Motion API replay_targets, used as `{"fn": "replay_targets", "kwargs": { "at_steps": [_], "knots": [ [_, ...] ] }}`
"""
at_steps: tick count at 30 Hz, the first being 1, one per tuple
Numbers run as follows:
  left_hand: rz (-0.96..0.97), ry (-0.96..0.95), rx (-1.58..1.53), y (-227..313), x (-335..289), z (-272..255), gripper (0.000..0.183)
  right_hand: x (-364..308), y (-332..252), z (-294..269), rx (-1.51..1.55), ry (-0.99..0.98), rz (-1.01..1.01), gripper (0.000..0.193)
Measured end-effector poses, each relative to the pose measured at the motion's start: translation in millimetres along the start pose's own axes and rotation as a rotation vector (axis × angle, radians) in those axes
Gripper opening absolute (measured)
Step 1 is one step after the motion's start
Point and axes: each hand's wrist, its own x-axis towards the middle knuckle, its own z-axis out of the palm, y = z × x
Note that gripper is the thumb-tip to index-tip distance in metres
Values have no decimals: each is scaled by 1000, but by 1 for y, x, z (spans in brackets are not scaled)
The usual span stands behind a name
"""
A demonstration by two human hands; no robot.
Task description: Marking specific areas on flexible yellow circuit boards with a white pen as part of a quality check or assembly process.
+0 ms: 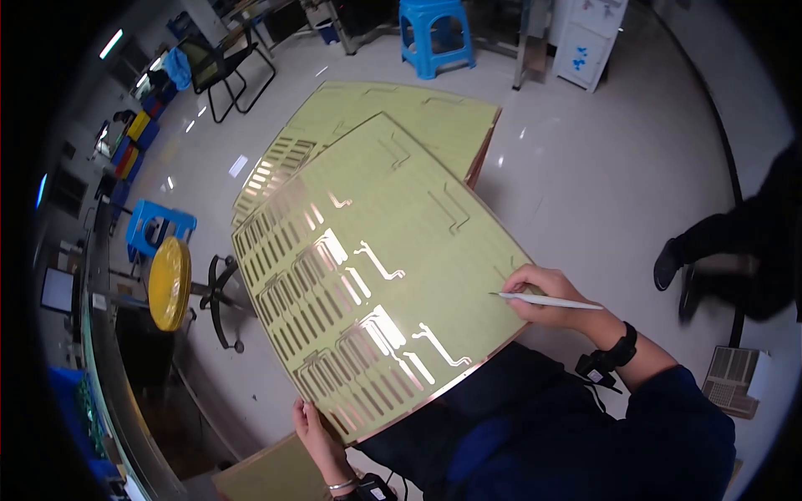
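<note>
A large pale-green panel (451, 275) with shiny copper tracks lies tilted in front of me, its near edge against my dark clothing. My left hand (315, 430) is closed on its near left corner, the thumb on top and the other fingers mostly hidden underneath. At the right corner my right hand (539, 294) pinches a slim white pen-like tool (558, 301) with a thin dark tip. That tip points left, just over the panel's green surface; whether it touches is unclear. Part of my right hand rests against the panel's edge. Another similar panel (459, 125) lies beyond, partly covered.
A yellow-covered round stool (170, 284) and a blue plastic stool (159, 224) stand at left, beside a long bench. Farther back are a black chair (225, 67) and another blue stool (433, 37). At right, a person's dark-clothed legs (710, 250) show near the wall.
</note>
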Motion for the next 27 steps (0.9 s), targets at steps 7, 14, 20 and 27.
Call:
{"fn": "replay_targets", "kwargs": {
  "at_steps": [7,14,20,27],
  "knots": [
    [73,134,292,-11,1,6,29,2,16,4,-150,-94,-387,17],
    [157,237,521,-22,2,15,32,3,17,2,-320,-196,-520,23],
    [181,239,636,-22,3,16,31,1,16,6,-380,-174,-536,25],
    [235,285,745,-19,1,28,29,-1,34,10,-391,-102,-570,22]
  ]
}}
